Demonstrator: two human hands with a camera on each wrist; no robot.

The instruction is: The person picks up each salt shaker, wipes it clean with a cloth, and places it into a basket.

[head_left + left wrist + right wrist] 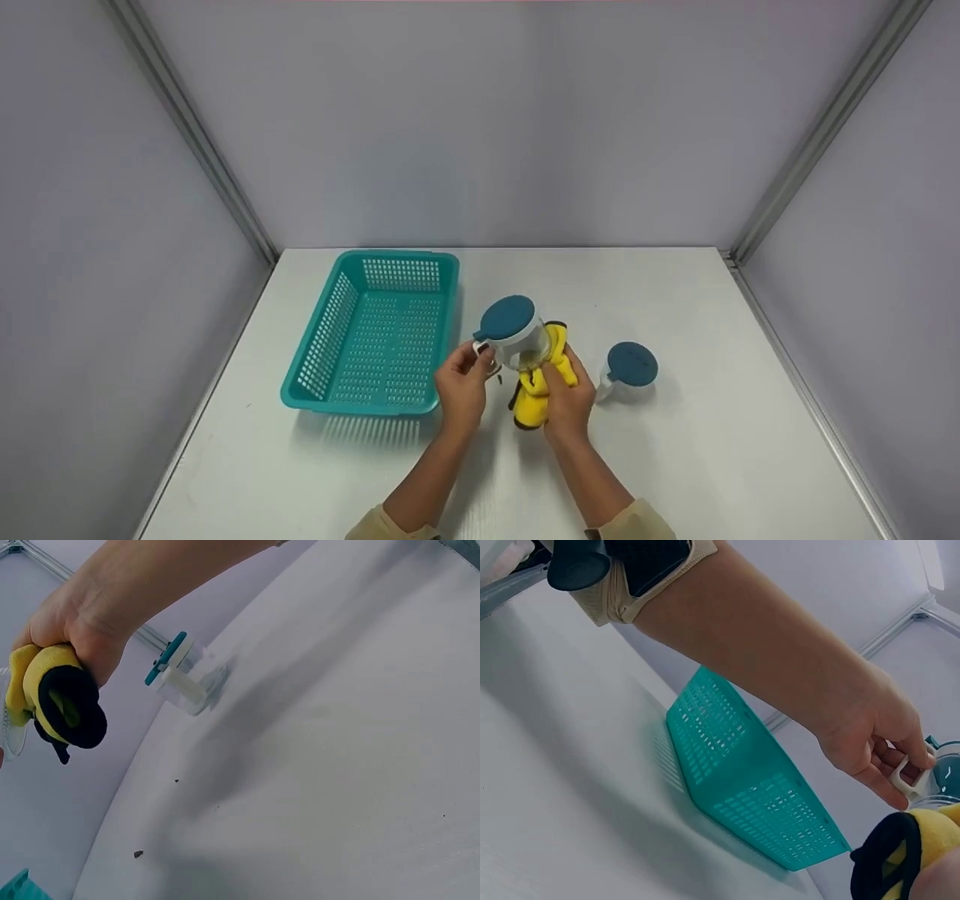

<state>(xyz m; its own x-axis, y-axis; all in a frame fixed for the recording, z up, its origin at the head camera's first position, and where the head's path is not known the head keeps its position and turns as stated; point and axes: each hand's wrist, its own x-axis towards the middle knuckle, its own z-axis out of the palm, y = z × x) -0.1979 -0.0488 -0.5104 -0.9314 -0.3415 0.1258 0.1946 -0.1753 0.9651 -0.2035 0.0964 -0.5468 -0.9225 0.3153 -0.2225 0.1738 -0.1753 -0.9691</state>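
Note:
A clear jar with a blue lid (508, 317) is held up over the table, tilted to the left. My left hand (461, 382) pinches its white handle (910, 775) with thumb and fingers. My right hand (568, 394) grips a bunched yellow cloth with black edging (532, 409) and presses it against the lower side of the jar. To the right of that hand, a second clear jar with a blue lid (632, 364) stands upright on the table; its white handle (185, 684) shows in the left wrist view.
A teal perforated basket (300, 352) sits on the white table (720, 450) left of my left hand. Small dark crumbs (138, 854) lie on the tabletop. Grey walls (480, 135) enclose the back and sides.

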